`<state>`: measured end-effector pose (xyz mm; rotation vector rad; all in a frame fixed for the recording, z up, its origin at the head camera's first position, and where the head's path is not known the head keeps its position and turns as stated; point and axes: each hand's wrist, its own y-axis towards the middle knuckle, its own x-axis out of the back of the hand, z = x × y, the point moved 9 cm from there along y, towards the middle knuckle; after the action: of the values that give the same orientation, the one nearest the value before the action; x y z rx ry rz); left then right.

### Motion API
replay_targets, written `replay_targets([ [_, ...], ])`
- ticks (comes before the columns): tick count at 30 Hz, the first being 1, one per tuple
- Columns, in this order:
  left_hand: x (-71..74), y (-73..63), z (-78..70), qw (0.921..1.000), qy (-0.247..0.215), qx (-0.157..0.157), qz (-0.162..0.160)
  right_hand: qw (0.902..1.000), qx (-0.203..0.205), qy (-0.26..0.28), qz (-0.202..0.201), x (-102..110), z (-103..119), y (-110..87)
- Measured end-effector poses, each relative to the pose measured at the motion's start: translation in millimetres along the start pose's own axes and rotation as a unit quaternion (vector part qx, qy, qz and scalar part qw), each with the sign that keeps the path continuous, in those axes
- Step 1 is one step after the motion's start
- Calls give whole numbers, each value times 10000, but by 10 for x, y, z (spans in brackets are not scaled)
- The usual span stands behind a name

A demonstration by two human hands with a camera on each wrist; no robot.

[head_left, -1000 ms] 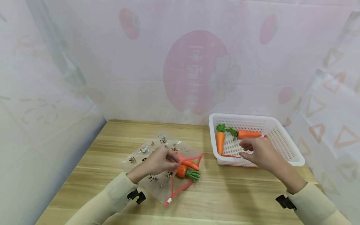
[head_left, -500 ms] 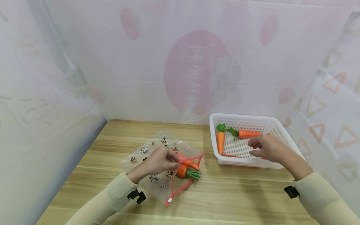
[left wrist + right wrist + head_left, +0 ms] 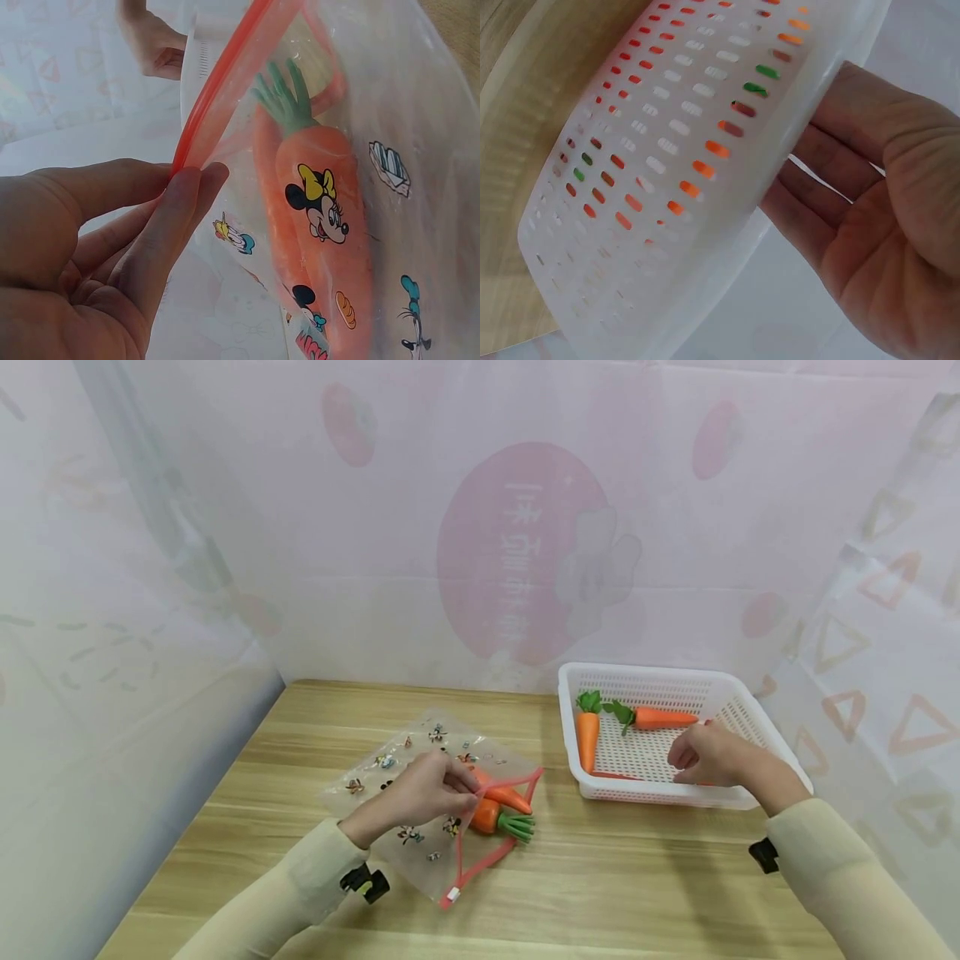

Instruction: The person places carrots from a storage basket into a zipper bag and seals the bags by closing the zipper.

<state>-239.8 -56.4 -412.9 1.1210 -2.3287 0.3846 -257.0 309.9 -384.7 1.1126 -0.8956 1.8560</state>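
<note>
My left hand (image 3: 427, 789) pinches the red-edged mouth of a clear zip bag (image 3: 360, 806) printed with cartoon figures. Inside the bag lie two carrots; one has a stubby green top (image 3: 516, 826) showing at the mouth, and the other carrot (image 3: 512, 798) lies beside it. My right hand (image 3: 712, 756) reaches over the front of a white plastic basket (image 3: 645, 671), fingers loosely bent. In the right wrist view the basket rim (image 3: 810, 142) hides its fingertips. The basket holds an upright-lying carrot (image 3: 588, 739) at the left and another carrot (image 3: 663, 718) across the back.
A narrow strip of red (image 3: 617, 776) shows along the basket's inner front wall. The bag's white slider (image 3: 453, 893) sits at its near corner. Everything stands on a wood-grain table (image 3: 585, 893), enclosed by printed pale curtains (image 3: 375, 543).
My right hand first shifted right over the basket, then dipped lower toward its front, its fingers bending more. My left hand and the bag have stayed in place.
</note>
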Motion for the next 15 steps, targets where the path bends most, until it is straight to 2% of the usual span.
replay_targets([
  [4,-3,-4,-6,10000,-4,16,5,9996,1,-15,268,-64,-59,41],
  [8,0,-11,-21,10000,-7,-2,-16,9988,-166,-166,429,-120,-114,85],
  [12,1,-18,-20,10000,-31,-5,-23,9960,-663,-214,551,-180,-211,123],
  [15,-2,-23,-18,10000,-82,-11,-16,9926,-1057,-50,600,-231,-296,136],
])
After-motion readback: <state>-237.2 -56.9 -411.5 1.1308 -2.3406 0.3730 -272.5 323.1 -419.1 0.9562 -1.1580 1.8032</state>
